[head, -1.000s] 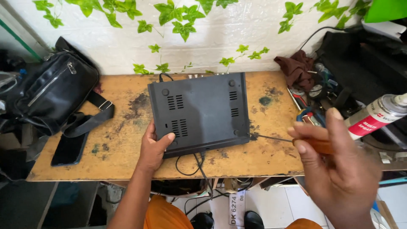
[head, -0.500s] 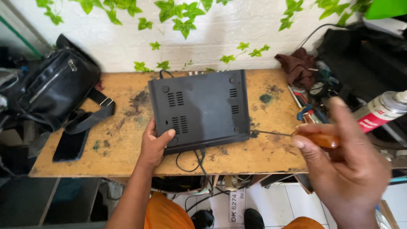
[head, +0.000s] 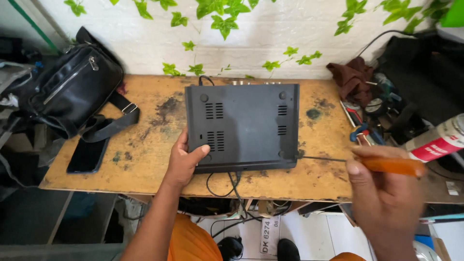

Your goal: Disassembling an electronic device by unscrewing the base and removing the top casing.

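— Tabletop (head: pixel 145 159) first: worn, stained wood against a white wall with leaf decoration. What sits on it?

— Biggest thing is the black box (head: pixel 241 126), a flat electronics case lying in the middle, vent slots and round feet facing up, so it looks to be bottom-up. Cables trail off its near edge and hang below the tabletop. To the left lies a black bag (head: pixel 67 92) with its strap curled forward, and a dark phone (head: pixel 87 154) lies flat just beside the strap.

— And the hands?

— Left hand (head: pixel 186 162) is clamped on the box's near left corner, thumb on top, fingers under the edge. Right hand (head: pixel 386 198) is closed around the orange handle of a screwdriver (head: pixel 357 162); the thin shaft runs leftward and its tip meets the box at the near right corner.

— How would that be done well, in your view?

— I'd judge the tip needs to sit square in the screw head before any turning, with the shaft in line with the screw; here it comes in low and nearly flat, so it could slip. The left hand pressing down keeps the box from skating on the wood.

— Smaller things?

— At the right, a dark red cloth (head: pixel 350 77), a clutter of hand tools (head: pixel 367 121), and a spray can (head: pixel 437 142) lying behind the screwdriver handle.
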